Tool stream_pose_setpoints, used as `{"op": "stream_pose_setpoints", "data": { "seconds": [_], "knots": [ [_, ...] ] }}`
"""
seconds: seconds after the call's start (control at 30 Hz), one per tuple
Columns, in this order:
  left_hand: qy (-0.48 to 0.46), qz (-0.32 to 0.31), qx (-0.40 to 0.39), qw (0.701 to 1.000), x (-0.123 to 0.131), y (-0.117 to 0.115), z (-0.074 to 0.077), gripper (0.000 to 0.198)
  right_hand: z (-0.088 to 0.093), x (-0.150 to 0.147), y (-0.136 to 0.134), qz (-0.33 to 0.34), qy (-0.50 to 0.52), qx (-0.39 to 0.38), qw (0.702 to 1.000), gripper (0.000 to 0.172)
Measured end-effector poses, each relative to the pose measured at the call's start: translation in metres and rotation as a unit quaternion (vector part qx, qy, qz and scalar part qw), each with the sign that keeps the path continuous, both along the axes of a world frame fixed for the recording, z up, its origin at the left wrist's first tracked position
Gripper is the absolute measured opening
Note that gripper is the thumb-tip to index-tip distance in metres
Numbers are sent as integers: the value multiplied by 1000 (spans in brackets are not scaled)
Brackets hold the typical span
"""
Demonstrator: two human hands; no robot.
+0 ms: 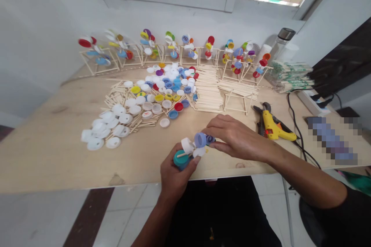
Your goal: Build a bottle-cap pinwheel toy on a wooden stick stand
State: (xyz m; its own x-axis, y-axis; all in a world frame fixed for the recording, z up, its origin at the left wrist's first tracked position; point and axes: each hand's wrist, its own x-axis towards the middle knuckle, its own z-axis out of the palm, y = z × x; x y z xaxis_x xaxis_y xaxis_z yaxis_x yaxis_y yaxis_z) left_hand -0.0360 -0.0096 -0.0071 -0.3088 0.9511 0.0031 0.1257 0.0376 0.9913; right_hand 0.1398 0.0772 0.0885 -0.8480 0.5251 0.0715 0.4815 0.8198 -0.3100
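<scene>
Close to the table's front edge, my left hand (pixel 174 175) is closed around a bottle-cap wheel, which has caps fixed on wooden sticks. A teal cap (pixel 180 158) with a stick across it, a white cap (pixel 187 145) and a light purple cap (pixel 199 140) show on this wheel. My right hand (pixel 228 136) reaches in from the right and pinches a dark blue cap (pixel 210 139) at the wheel's right side. Fingers hide part of the wheel's middle, so I cannot see how that cap meets it.
Loose bottle caps (pixel 166 104) and wooden sticks (pixel 207 90) cover the table's middle. Finished cap wheels on stick frames (pixel 147 54) line the wall. One bare stick frame (pixel 238 102) stands nearer. A yellow glue gun (pixel 271 125), black cable and power strip (pixel 313 102) lie at right.
</scene>
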Motion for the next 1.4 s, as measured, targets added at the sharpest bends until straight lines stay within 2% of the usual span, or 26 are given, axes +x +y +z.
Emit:
{"op": "stream_pose_setpoints", "data": {
  "seconds": [0.13, 0.4, 0.57, 0.77, 1.0, 1.2, 1.4],
  "knots": [
    [3, -14, 26, 1000, -1, 2, 0, 25, -3, 0, 0, 0, 7, 0, 1000, 17],
    [3, 5, 6, 1000, 2, 0, 3, 23, -1, 1, -2, -5, 13, -13, 1000, 16],
    [-9, 1, 0, 1000, 0, 2, 0, 27, 3, 8, -4, -16, 52, -32, 998, 31],
    [-41, 2, -23, 999, -3, 2, 0, 33, 0, 30, -8, -59, 100, -70, 991, 39],
    [-146, 18, -36, 988, -2, 2, 0, 36, -16, 42, -18, -127, 136, -118, 975, 38],
    [-281, 58, -45, 957, 3, 3, -2, 43, -25, 45, -26, -180, 180, -183, 949, 34],
    [-336, 49, -37, 940, 9, 4, -3, 43, -33, 51, -32, -230, 202, -236, 922, 40]
  ]
}}
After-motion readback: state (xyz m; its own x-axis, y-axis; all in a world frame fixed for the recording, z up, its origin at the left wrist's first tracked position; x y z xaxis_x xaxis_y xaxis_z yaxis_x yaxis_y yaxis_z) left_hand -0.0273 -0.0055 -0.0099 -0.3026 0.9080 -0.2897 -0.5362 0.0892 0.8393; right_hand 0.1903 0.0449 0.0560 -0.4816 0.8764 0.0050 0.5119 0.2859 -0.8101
